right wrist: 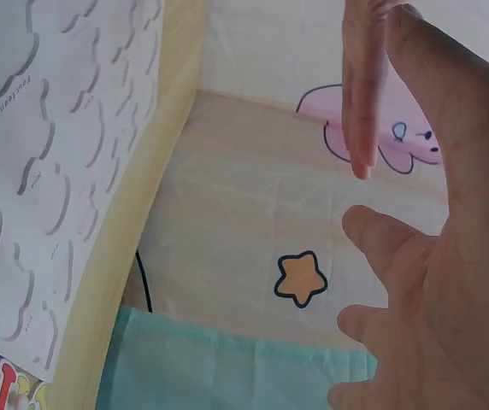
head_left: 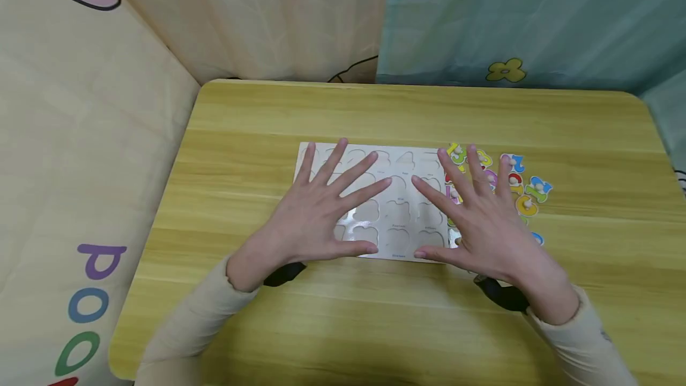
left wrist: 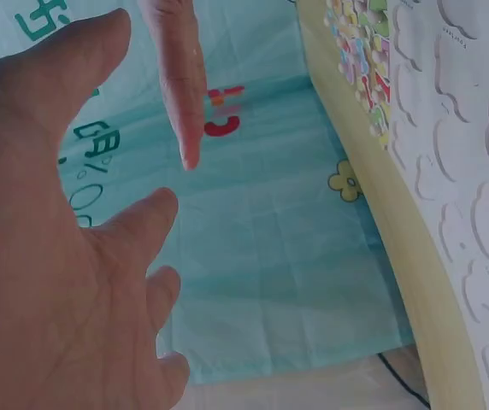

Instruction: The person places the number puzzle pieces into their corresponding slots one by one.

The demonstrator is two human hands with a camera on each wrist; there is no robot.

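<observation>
Both hands hover palm-down with fingers spread wide, holding nothing. My left hand (head_left: 316, 213) overlaps the left part of a white puzzle board (head_left: 398, 213) in the head view. The board has rows of recessed outlines with small printed words under them. My right hand (head_left: 488, 225) covers the board's right edge and part of a group of colourful number puzzle pieces (head_left: 527, 204) with small white knobs. Some pieces are hidden beneath that hand. In the left wrist view the puzzle board (left wrist: 458, 128) and pieces (left wrist: 364, 60) lie beyond the fingers; the right wrist view shows the recesses (right wrist: 48, 154) too.
The board and pieces lie on a wood-grain table (head_left: 257, 112) with rounded corners. Behind it hang a beige curtain (head_left: 241, 16) and a teal curtain (head_left: 536, 11). A pale printed cloth (head_left: 80, 153) hangs on the left. A dark strap (head_left: 501, 293) sits at the right wrist.
</observation>
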